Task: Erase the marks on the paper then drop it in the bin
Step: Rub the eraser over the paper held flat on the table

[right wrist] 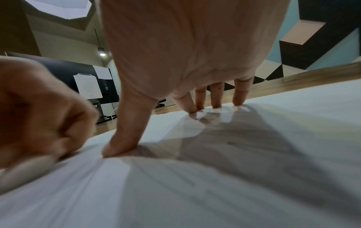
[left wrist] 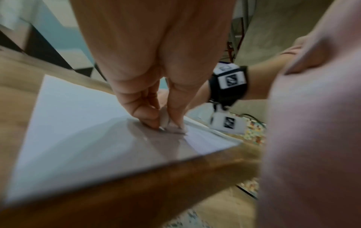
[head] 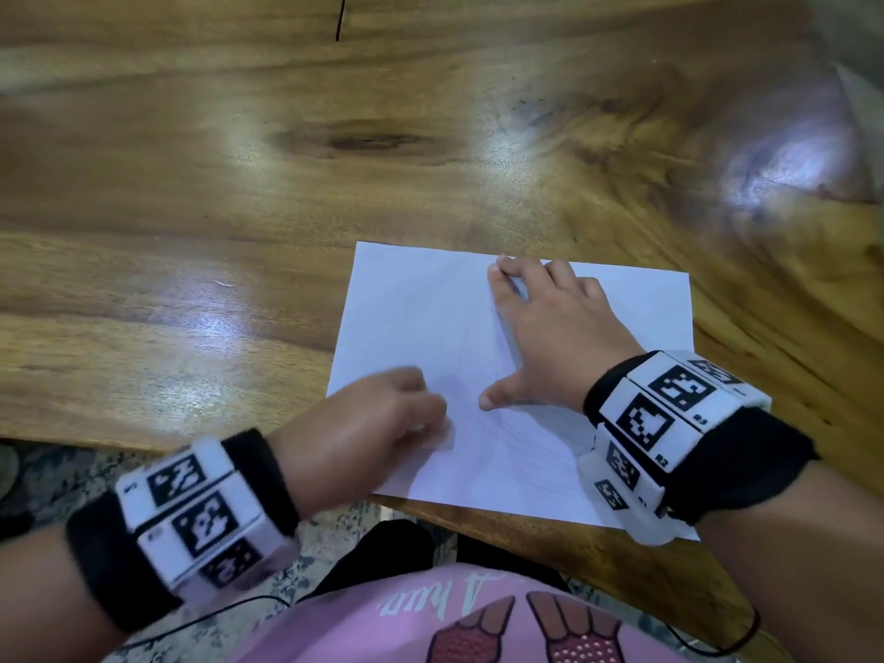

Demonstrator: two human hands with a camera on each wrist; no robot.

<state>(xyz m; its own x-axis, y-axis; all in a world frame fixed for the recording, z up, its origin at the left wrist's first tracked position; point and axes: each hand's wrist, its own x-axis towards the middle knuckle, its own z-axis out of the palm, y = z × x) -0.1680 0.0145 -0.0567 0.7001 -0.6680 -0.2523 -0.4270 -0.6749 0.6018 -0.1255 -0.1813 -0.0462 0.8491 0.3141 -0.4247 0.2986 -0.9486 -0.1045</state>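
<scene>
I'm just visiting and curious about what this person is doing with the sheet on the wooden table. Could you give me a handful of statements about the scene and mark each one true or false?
1. The left hand pinches a small white eraser against the paper. True.
2. The right hand is lifting the paper off the table. False: it presses flat on the sheet with fingers spread, holding it down.
3. The paper lies near the table's front edge. True.
4. The paper is crumpled into a ball. False: it lies flat as a whole sheet.
5. A bin stands on the table beside the paper. False: no bin shows in any view.
</scene>
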